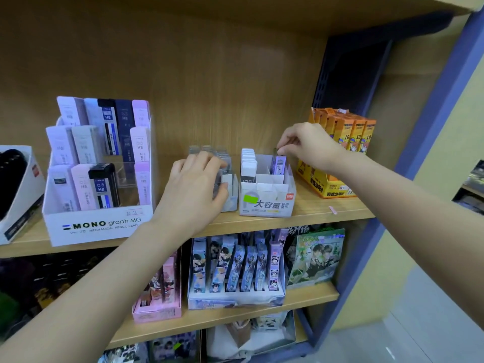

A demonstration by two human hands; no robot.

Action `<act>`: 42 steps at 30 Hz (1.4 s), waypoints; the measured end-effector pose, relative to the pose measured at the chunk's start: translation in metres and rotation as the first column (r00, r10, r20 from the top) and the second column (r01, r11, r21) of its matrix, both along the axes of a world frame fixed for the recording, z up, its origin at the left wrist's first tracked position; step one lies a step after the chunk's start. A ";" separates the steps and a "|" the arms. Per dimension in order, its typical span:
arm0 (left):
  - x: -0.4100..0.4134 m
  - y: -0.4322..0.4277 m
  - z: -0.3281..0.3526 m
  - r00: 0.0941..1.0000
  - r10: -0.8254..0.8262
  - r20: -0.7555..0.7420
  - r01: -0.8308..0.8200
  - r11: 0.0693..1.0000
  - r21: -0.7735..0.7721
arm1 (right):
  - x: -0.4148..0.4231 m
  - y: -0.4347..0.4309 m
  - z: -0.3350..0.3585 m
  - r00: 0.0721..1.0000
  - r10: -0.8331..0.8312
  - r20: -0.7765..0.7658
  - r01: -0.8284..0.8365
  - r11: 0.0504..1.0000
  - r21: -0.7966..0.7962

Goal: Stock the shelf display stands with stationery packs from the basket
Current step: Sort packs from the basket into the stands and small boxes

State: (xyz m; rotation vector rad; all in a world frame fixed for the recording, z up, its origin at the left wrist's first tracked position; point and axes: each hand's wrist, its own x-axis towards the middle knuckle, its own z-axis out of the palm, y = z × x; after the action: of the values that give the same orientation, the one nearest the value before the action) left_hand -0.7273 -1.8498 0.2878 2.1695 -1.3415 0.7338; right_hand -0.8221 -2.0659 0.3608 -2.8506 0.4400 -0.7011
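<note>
**Two hands at the stands on the middle shelf**

We look at a wood-backed shelving unit with a blue upright [432, 121] at its right side. Our hands work at the middle shelf board [327, 210].

The biggest stand on it is the white MONO graph MG stand [99, 226] at the left, its tiers holding white, pink and dark lead packs. At the far right sits an orange-and-yellow box [330, 187] packed with orange cartons. Between them stand two small displays side by side: a white divided stand [267, 203] with a green sticker on its front and, just left of it, a small clear stand [231, 195] of grey packs.

Our left hand [193, 187] covers that clear stand. Its fingers curl over the tops of the grey packs and the thumb lies against the front. Blur keeps us from telling whether it truly grips a pack, the stand, or only rests there.

Our right hand [306, 148] reaches over the white divided stand. Thumb and forefinger pinch the top of a purple pack [279, 165], which stands upright in the back right compartment. A row of white packs [248, 163] fills the stand's left column.

On the board below, a blue stand [235, 297] holds illustrated packs, with a pink stand [157, 310] just to its left.
</note>
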 end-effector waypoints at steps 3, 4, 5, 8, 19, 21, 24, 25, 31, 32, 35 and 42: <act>0.000 -0.001 0.000 1.000 0.009 0.001 -0.009 1.000 -0.002 | 0.002 -0.001 -0.005 0.999 -0.035 0.041 0.036 0.999 -0.015; 0.000 -0.001 0.000 1.000 0.010 0.001 -0.010 1.000 -0.003 | 0.003 -0.001 -0.007 0.997 -0.051 0.061 0.052 0.998 -0.027; -0.001 -0.001 0.000 1.000 0.009 0.001 -0.009 1.000 -0.005 | 0.003 0.000 -0.010 0.995 -0.066 0.081 0.069 0.997 -0.039; -0.001 -0.002 0.000 1.000 0.007 0.001 -0.007 1.000 -0.015 | 0.001 0.003 -0.015 0.989 -0.082 0.120 0.095 0.990 -0.107; -0.006 0.005 0.007 0.996 0.036 0.083 -0.042 0.997 0.063 | -0.019 0.025 -0.029 0.993 -0.075 0.094 0.105 0.924 -0.369; -0.013 0.014 0.006 0.981 0.039 0.188 -0.052 0.996 0.069 | -0.027 0.034 -0.032 0.991 -0.066 0.119 0.109 0.908 -0.406; -0.033 0.040 0.000 0.957 -0.001 0.289 -0.030 0.994 0.103 | -0.043 0.051 -0.043 0.981 0.025 0.195 0.077 0.865 -0.497; -0.041 0.050 -0.005 0.954 -0.022 0.299 -0.014 0.993 0.118 | -0.049 0.057 -0.049 0.975 0.051 0.216 0.072 0.848 -0.524; -0.065 0.113 -0.074 0.972 -0.054 0.228 -0.004 0.969 0.249 | -0.083 0.091 -0.111 0.975 0.180 0.128 -0.081 0.831 -0.551; -0.065 0.122 -0.090 0.979 -0.056 0.198 -0.002 0.959 0.285 | -0.087 0.096 -0.128 0.977 0.194 0.087 -0.117 0.834 -0.539; -0.061 0.148 -0.144 0.995 -0.027 0.096 -0.012 0.924 0.382 | -0.094 0.108 -0.187 0.975 0.219 -0.042 -0.210 0.839 -0.502; -0.043 0.215 -0.271 0.974 0.182 -0.136 -0.093 0.865 0.493 | -0.091 0.159 -0.332 0.857 0.257 -0.447 -0.352 0.925 -0.142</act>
State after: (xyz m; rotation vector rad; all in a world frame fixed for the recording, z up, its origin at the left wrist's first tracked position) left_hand -0.7701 -1.6346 0.0172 2.6726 -1.3949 0.2477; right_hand -0.9131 -1.9068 0.0289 -3.1737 -0.0569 -0.0698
